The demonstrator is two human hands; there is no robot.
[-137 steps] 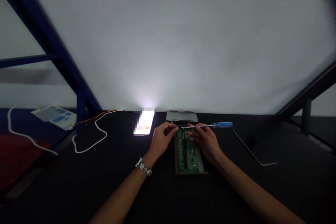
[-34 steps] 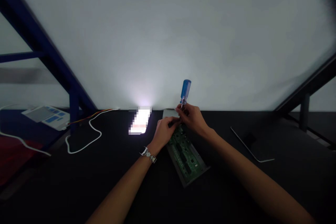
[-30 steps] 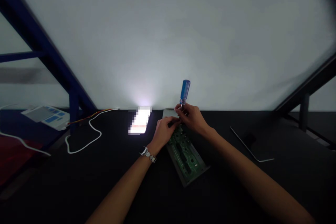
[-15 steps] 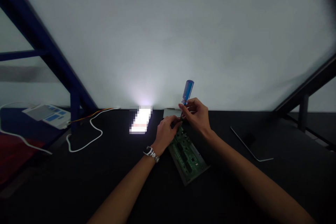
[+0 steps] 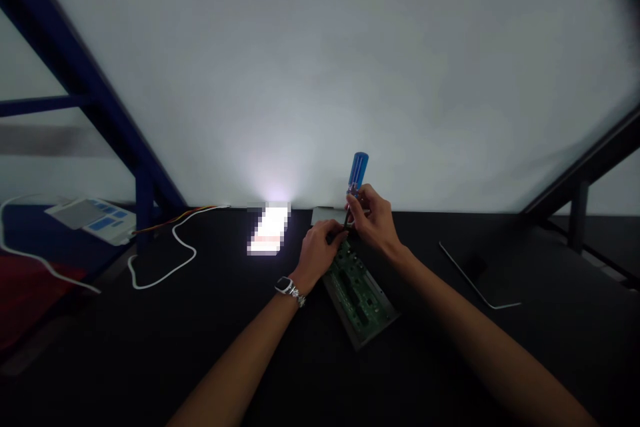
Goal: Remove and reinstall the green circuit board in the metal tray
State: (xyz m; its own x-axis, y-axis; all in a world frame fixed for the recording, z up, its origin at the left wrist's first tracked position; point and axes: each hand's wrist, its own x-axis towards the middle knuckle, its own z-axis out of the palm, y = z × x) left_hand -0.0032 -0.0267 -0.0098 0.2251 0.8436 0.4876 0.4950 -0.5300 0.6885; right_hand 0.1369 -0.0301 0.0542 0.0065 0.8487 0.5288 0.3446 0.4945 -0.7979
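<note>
My right hand point(image 5: 374, 218) grips a blue-handled screwdriver point(image 5: 359, 172), held nearly upright with its thin shaft pointing down toward the far end of a green circuit board point(image 5: 359, 295). The board lies tilted across a grey metal tray point(image 5: 361, 332). My left hand point(image 5: 317, 256) rests at the board's far end, fingers curled beside the shaft. Both hands hide the tip and whatever it touches. A wristwatch point(image 5: 289, 289) sits on my left wrist.
A grey metal plate point(image 5: 325, 215) lies beyond the board on the black tabletop point(image 5: 450, 353). To the left are a glaring, pixelated phone point(image 5: 269, 230), a white cable point(image 5: 163, 268) and a blue-and-white card point(image 5: 90, 220). A bent metal rod point(image 5: 473, 280) lies to the right.
Since the earliest frame, the screwdriver has gone from lying level to nearly upright, and the board has turned at an angle. In the last half second, my right hand shifted slightly.
</note>
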